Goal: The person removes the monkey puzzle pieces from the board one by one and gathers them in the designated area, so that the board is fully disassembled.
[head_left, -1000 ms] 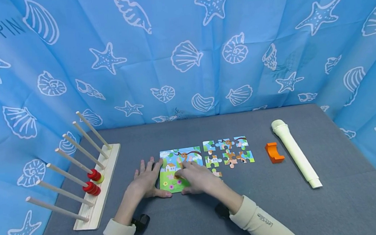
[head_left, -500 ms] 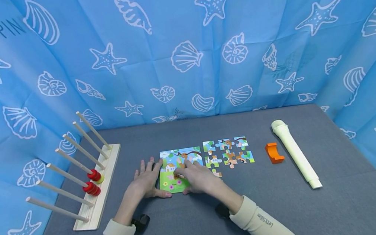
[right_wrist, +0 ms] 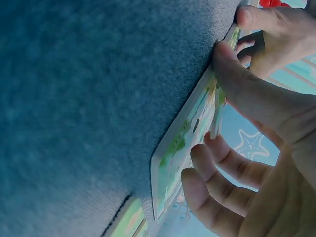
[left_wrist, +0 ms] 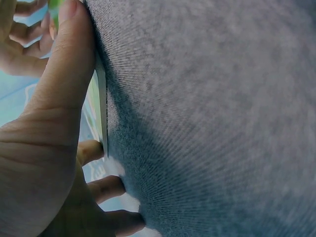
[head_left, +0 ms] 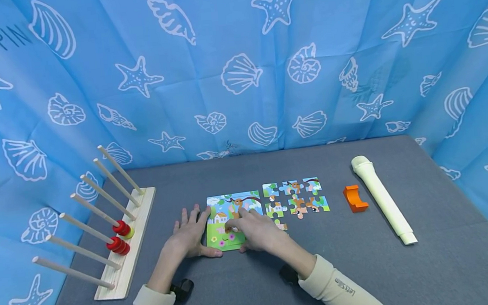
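Observation:
A square picture puzzle board (head_left: 215,202) with a house, flowers and a branch lies on the table. My left hand (head_left: 186,237) rests along its left side, fingers spread, with the thumb by the near left corner. Over the board's right part, my right hand (head_left: 257,231) pinches a puzzle piece (right_wrist: 217,116), which shows as a thin tilted edge in the right wrist view. The piece's printed face is mostly hidden by the hand. Several loose puzzle pieces (head_left: 298,207) lie in rows right of the board, one partly behind the right hand.
On the left stands a wooden peg rack (head_left: 136,244) with upright rods and red rings (head_left: 118,246). To the right lie an orange curved block (head_left: 354,199) and a cream toy microphone (head_left: 383,198). A blue shell-print curtain (head_left: 232,115) hangs behind the grey table.
My right fingers have shifted very slightly over the board with the puzzle piece. The left hand stays where it was, and the loose pieces have not moved.

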### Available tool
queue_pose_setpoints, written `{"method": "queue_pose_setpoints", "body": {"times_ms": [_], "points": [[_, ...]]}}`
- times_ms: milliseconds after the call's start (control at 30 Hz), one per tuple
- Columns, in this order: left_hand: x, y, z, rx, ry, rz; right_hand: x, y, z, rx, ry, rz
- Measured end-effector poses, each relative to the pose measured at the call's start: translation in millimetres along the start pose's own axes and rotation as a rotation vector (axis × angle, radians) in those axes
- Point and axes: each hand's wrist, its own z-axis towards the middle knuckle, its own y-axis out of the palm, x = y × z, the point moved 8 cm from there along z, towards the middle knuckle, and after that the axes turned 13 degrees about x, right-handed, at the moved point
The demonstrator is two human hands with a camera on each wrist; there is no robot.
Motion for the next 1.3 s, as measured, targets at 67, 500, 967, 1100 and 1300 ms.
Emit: {"method": "queue_pose_setpoints", "body": {"times_ms": [67,500,967,1100,1300], "points": [[-0.2,0.2,0.1,0.001,0.001,-0.002,-1,-1,0.2,0.004,-0.004,0.003],[-0.8,0.3,0.6,0.02,-0.008,0.008,-4,-8,1.0,0.051,-0.04,-0.017],[0.9,-0.9,0.0,0.011,-0.009,0.009,5,-16,-3.8,0.057,-0.03,0.005],[0.9,-0.6,0.2,0.01,-0.01,0.014,14,-20,-8.5,0.056,-0.031,0.035],[1.4,-1.4,-0.2,0.02,-0.006,0.023,30,-28,-19.5,0.062,-0.027,0.065]]}}
